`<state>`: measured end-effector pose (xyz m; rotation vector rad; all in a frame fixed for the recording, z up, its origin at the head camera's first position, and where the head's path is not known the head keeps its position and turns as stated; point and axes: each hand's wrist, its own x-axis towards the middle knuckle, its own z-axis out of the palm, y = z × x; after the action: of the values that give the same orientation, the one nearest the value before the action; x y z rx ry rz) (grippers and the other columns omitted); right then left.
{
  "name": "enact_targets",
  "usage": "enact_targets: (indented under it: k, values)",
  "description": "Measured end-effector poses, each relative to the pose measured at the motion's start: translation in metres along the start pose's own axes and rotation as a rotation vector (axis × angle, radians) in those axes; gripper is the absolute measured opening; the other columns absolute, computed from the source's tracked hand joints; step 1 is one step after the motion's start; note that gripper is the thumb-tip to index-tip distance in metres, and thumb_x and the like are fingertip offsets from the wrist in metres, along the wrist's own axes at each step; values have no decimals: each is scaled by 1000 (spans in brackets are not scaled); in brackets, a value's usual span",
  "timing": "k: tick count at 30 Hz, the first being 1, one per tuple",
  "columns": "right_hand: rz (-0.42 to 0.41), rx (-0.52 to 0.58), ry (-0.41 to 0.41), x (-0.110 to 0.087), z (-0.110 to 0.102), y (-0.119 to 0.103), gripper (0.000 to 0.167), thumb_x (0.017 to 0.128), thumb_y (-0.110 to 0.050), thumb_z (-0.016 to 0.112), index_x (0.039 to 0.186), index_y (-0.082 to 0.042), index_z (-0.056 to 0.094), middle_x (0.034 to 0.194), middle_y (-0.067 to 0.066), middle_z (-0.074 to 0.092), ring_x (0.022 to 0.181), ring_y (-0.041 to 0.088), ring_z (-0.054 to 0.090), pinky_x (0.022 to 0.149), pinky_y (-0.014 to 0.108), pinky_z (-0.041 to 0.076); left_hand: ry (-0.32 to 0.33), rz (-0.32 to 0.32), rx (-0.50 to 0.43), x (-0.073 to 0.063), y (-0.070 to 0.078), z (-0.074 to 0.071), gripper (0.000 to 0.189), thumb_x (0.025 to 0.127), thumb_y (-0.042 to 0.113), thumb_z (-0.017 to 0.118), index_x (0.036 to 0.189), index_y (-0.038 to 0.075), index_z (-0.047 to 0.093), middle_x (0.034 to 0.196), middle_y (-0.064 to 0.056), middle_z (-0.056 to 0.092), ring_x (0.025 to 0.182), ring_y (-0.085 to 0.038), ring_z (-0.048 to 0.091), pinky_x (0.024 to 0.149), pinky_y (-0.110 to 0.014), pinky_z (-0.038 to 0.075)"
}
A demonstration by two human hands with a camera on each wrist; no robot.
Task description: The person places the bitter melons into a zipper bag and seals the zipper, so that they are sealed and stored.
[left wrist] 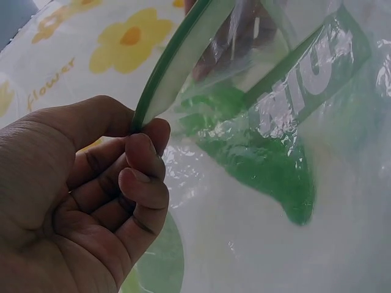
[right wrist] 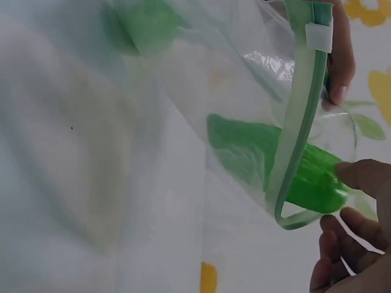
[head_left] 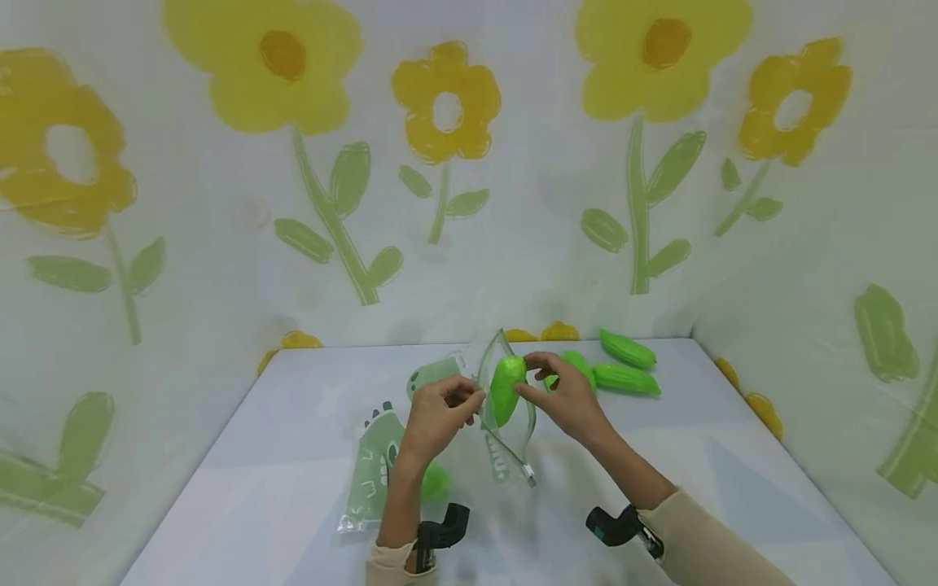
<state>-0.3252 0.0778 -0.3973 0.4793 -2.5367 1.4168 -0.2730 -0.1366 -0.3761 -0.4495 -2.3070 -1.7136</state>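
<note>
Your left hand point(head_left: 440, 411) pinches the slider bag point(right wrist: 299, 122) at nine o'clock. Your right hand point(head_left: 567, 399), at three, grips the green toy gourd point(head_left: 506, 391), partly inside the bag's mouth. Likely light, stiff, slick: hold its blunt upper end.

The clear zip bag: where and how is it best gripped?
Probably pinch the green zip rim from the left: it is a narrow edge beside wrinkled film, and the right hand with the green vegetable occupies the right side.
</note>
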Motion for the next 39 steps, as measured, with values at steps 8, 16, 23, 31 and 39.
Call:
enact_targets:
  k: [8,16,23,31,39]
  values:
    - [-80,-62,-28,-2,4,4,34,89,-20,79,118,-10,68,115,3,66,103,24,59,86,45,48,-15,7,-19,9,-39,2,9,94,17,73,96,8,74,78,-4,68,65,-32,64,59,-28,51]
    - [-101,-102,-2,0,-17,15,29,92,-17,76,118,-7,68,113,6,68,101,23,60,86,45,48,1,16,22,9,-39,1,7,94,19,72,96,13,74,77,2,68,63,-19,64,60,-30,52]
    - [-111,-183,24,5,-33,31,30,90,-10,76,117,0,68,114,15,66,104,34,60,89,52,48,3,11,5,9,-37,-1,8,94,18,73,95,10,74,77,-2,69,65,-31,65,60,-29,51]
    - [-89,-300,47,8,-42,54,32,90,-11,75,116,5,67,111,21,66,102,37,61,86,51,51,23,-19,10,10,-33,1,6,93,6,71,96,1,73,79,-13,69,67,-41,63,59,-27,49]
    - [-29,-434,53,12,-37,82,36,88,-17,77,113,7,68,108,20,67,99,38,63,83,53,51,21,-11,14,9,-35,-3,6,93,13,73,96,7,74,78,-5,70,63,-25,64,61,-28,51]
